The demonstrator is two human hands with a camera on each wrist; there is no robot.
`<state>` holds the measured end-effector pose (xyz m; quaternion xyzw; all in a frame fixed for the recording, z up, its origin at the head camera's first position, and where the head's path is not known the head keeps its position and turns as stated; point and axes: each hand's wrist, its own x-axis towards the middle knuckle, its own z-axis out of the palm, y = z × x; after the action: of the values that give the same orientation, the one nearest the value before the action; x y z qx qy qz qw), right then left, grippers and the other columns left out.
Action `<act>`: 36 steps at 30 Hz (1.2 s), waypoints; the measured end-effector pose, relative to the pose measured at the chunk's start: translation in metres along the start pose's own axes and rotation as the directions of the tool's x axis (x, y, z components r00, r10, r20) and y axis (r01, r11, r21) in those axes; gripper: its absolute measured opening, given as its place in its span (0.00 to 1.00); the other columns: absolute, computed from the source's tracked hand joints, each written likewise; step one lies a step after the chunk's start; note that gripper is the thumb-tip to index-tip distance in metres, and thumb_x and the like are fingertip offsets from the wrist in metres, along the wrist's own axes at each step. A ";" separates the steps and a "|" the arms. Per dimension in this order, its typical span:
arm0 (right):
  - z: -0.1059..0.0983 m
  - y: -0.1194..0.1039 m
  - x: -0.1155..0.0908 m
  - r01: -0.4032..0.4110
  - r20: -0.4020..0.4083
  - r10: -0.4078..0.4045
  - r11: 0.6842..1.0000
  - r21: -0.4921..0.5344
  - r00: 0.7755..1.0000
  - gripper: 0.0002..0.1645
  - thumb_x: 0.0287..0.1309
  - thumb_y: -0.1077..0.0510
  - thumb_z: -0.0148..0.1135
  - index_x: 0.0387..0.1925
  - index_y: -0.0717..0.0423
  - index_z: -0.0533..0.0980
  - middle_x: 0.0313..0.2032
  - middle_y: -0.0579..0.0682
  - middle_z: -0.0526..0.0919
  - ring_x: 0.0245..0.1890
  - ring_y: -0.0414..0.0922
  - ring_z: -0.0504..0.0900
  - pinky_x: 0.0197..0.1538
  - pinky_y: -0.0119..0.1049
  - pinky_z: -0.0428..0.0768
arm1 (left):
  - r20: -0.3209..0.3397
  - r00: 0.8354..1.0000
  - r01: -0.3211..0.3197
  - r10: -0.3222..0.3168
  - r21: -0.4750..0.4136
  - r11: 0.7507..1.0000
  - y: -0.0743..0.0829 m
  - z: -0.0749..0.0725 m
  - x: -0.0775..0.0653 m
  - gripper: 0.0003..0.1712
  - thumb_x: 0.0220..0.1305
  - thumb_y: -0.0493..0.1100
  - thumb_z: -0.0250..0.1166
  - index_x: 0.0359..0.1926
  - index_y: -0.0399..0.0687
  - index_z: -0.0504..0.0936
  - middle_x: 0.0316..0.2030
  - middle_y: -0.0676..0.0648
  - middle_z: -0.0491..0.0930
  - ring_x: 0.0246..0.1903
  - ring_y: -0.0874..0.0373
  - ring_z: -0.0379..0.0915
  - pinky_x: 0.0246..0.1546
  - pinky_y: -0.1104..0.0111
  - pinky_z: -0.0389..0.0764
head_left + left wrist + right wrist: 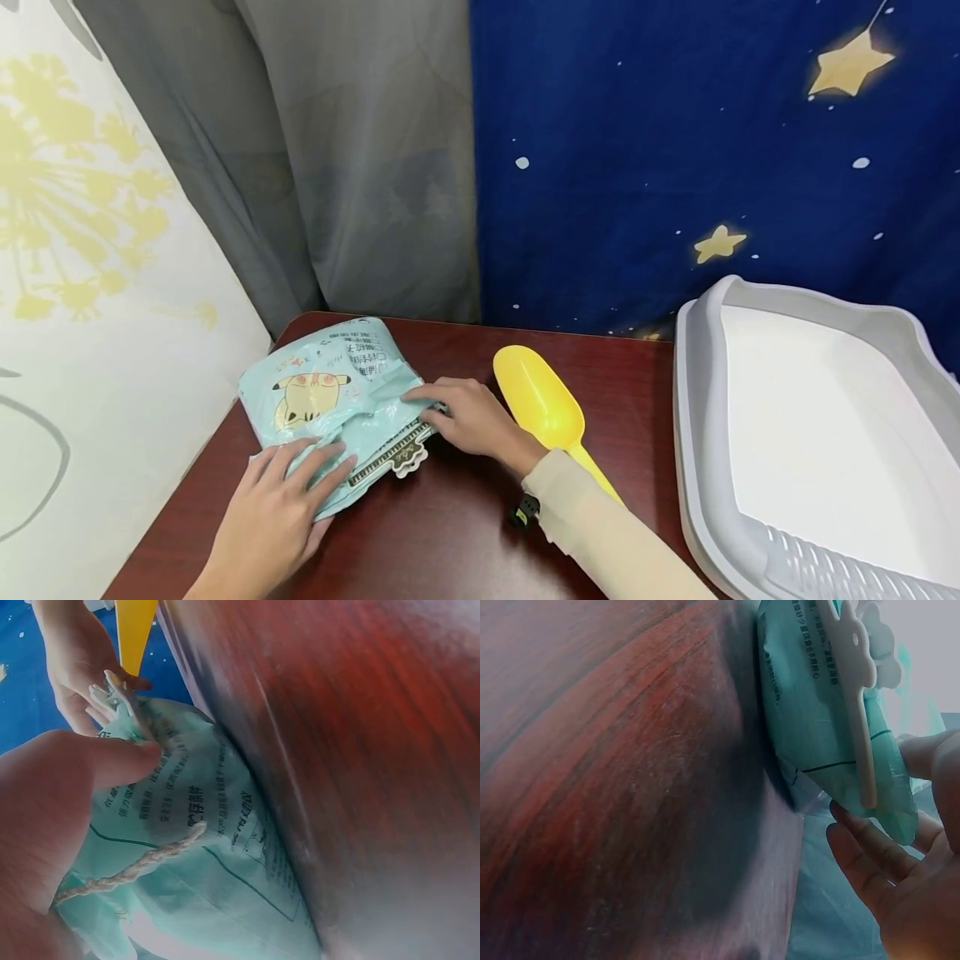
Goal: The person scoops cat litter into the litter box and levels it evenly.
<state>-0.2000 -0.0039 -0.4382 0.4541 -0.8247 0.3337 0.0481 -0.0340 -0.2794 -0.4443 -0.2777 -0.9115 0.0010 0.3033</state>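
Observation:
A pale blue bag (375,398) printed with a cartoon cat lies on the table, its near end folded over. A bag clip (392,452) with a piano-key pattern runs along that folded edge; its pale back side (856,697) shows in the right wrist view. My left hand (273,504) grips the bag's near left corner, fingers spread over the top and the thumb (124,759) on the underside. With my right hand (474,417) I pinch the right end of the folded edge, beside the clip's end, thumb on one face and fingers on the other.
Right of the bag lies a yellow scoop (538,398), its handle partly behind my right sleeve. A grey-rimmed litter tray (701,450) with a white inside stands at the right. Near my right cuff is a small black object (525,510). Curtains hang behind the table (450,533).

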 end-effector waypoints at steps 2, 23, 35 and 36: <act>-0.001 -0.001 -0.002 -0.013 0.018 0.013 1.000 -0.013 1.000 0.20 0.76 0.57 0.68 0.65 0.44 0.87 0.51 0.46 0.88 0.45 0.43 0.85 0.52 0.37 0.82 | 0.014 1.000 -0.002 0.002 0.005 1.000 -0.001 -0.001 0.001 0.34 0.49 0.47 0.60 0.58 0.44 0.90 0.58 0.39 0.83 0.56 0.32 0.75 0.47 0.38 0.74; -0.004 -0.031 -0.014 0.492 -0.048 -0.597 0.701 -0.516 0.801 0.15 0.63 0.45 0.76 0.48 0.44 0.89 0.58 0.50 0.85 0.60 0.49 0.81 0.62 0.40 0.81 | 0.066 0.997 0.025 -0.026 0.016 1.000 -0.001 -0.005 0.004 0.36 0.39 0.45 0.78 0.57 0.48 0.92 0.56 0.43 0.84 0.55 0.35 0.76 0.49 0.41 0.75; 0.009 -0.024 -0.015 0.542 0.154 -0.544 0.685 -0.487 0.825 0.16 0.65 0.55 0.77 0.54 0.43 0.87 0.50 0.40 0.86 0.52 0.41 0.82 0.60 0.31 0.79 | 0.048 0.998 0.031 -0.032 0.007 0.999 0.000 -0.004 0.002 0.33 0.47 0.46 0.68 0.58 0.47 0.91 0.56 0.43 0.84 0.56 0.35 0.76 0.49 0.40 0.74; 0.010 -0.023 -0.014 0.543 0.148 -0.550 0.677 -0.497 0.822 0.14 0.66 0.57 0.75 0.53 0.43 0.87 0.48 0.40 0.86 0.51 0.41 0.82 0.59 0.31 0.79 | 0.044 0.998 0.033 -0.034 0.004 0.999 0.000 -0.004 0.002 0.33 0.47 0.46 0.67 0.58 0.47 0.91 0.56 0.43 0.85 0.56 0.35 0.76 0.49 0.40 0.74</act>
<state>-0.1713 -0.0081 -0.4401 0.6468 -0.7091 0.0723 0.2714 -0.0330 -0.2789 -0.4404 -0.2618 -0.9225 0.0034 0.2835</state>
